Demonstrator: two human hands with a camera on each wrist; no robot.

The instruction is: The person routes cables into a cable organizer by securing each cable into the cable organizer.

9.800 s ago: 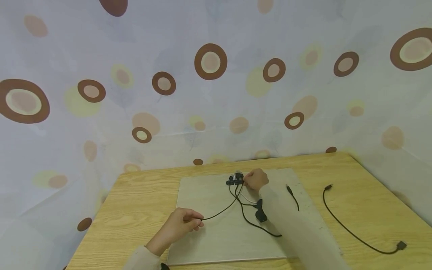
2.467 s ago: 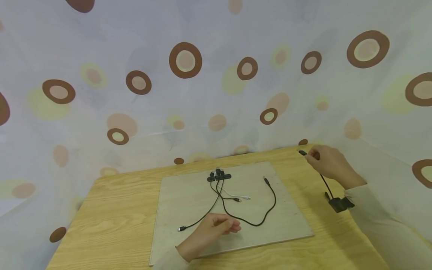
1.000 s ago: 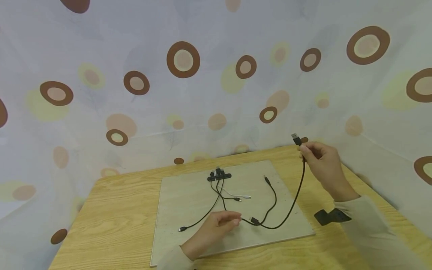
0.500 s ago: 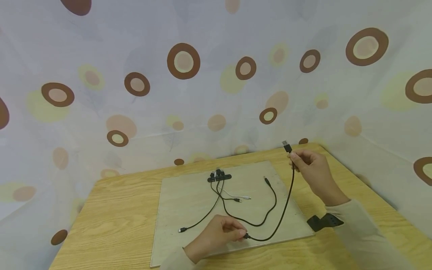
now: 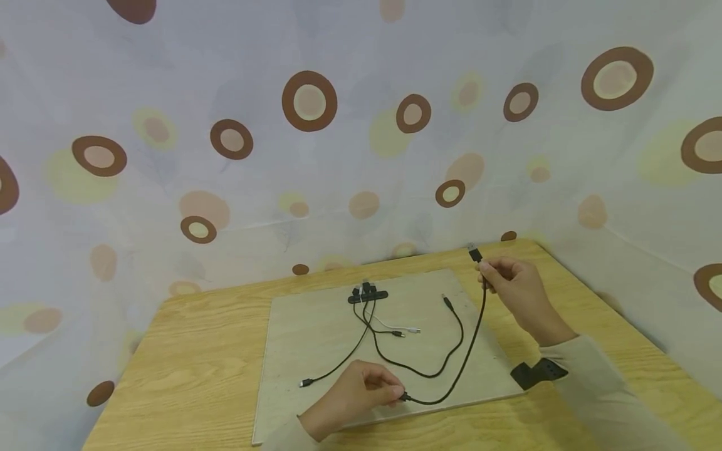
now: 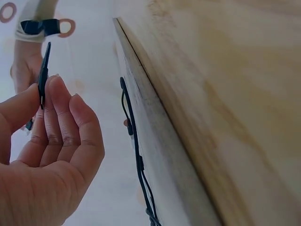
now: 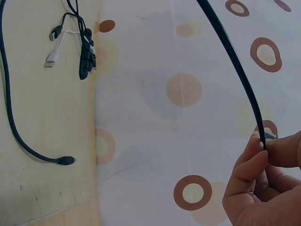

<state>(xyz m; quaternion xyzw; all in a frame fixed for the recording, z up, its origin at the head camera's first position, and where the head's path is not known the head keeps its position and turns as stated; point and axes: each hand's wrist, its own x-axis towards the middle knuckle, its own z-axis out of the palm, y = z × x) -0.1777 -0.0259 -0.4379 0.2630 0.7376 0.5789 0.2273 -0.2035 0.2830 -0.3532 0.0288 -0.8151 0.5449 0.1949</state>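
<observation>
A loose black USB cable (image 5: 475,254) hangs in a curve between both hands over the right part of the pale board (image 5: 316,413). My right hand (image 5: 519,294) pinches it just below the USB plug, which points up and away. At the board's front edge my left hand (image 5: 355,398) pinches the other end's connector (image 6: 43,82) between thumb and fingers. The right wrist view shows the cable (image 7: 237,61) running up from the pinching fingertips. Behind the hands, a black cable clip strip (image 5: 368,297) on the board holds several cables side by side.
From the strip, a thin black cable (image 5: 306,383) runs left, a white cable (image 5: 413,330) and a short black one (image 5: 398,334) end mid-board, and a thicker cable (image 5: 447,302) loops right. A wooden table (image 5: 186,351) lies beneath, against a patterned sheet (image 5: 361,175).
The right hand left the clip strip, lifted the loose USB cable from the table's right side and brought it leftward. The left hand, earlier on the thin cable, then took the other end.
</observation>
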